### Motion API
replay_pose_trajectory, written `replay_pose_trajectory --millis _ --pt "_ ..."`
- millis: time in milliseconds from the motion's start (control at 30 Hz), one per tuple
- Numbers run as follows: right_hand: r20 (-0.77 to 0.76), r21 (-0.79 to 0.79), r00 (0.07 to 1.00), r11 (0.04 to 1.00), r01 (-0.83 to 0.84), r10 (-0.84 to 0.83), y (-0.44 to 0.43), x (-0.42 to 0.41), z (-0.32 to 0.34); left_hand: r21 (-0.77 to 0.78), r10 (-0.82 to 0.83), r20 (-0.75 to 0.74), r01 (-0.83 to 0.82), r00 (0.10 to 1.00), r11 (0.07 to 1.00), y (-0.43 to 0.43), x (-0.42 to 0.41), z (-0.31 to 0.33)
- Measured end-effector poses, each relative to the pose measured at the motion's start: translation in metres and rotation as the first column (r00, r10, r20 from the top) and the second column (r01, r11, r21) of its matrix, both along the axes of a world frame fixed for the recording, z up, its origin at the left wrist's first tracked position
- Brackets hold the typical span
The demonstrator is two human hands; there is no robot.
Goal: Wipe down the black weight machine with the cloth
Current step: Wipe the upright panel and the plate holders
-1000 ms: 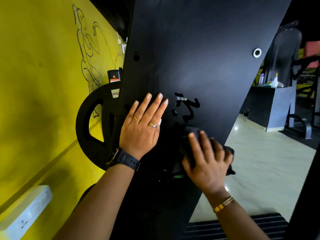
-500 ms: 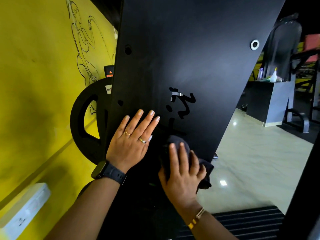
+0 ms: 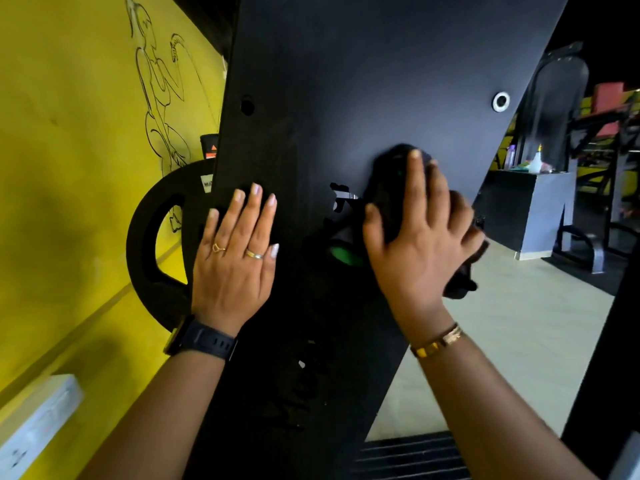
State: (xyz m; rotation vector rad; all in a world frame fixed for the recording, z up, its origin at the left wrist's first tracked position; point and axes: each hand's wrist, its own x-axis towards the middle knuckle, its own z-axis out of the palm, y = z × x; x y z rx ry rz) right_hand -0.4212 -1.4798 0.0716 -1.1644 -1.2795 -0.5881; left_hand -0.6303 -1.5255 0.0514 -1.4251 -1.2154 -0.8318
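Wall, flat yellow, at frame left, then one round black weight plate. Left hand, wearing two rings, lies flat and spread on the matte black weight machine at centre. Right hand presses one bunched dark cloth to it, fingers extended.

The left hand lies flat on the black weight machine, fingers pointing to twelve o'clock, while at its three o'clock the right hand presses the cloth against the same panel
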Motion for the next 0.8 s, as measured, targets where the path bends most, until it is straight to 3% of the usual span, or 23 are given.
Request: replay_pose_trajectory --millis 267,433,633,700,800 --pt "0.448 0.119 0.893 0.987 -0.103 0.040 -0.021 -0.035 -0.057 0.043 0.004 -0.016 -0.003 1.000 0.999 0.005 -0.002 -0.006" --pt "0.263 0.082 0.965 0.996 -0.035 0.012 -0.002 0.009 -0.012 0.041 -0.004 -0.004 0.004 1.000 0.999 0.006 0.000 -0.007" --pt "-0.147 0.006 0.988 0.999 -0.043 0.044 0.013 0.031 0.025 0.059 0.005 -0.009 -0.005 1.000 0.998 0.007 0.002 -0.007" --pt "-0.103 0.035 0.995 0.999 0.005 -0.001 0.006 0.010 0.026 0.060 0.013 -0.013 -0.013 1.000 0.998 0.007 0.002 -0.008" --pt "0.144 0.103 0.989 0.994 -0.032 0.017 -0.010 -0.028 0.011 0.072 0.021 0.027 -0.023 0.999 0.997 0.008 0.002 -0.008"
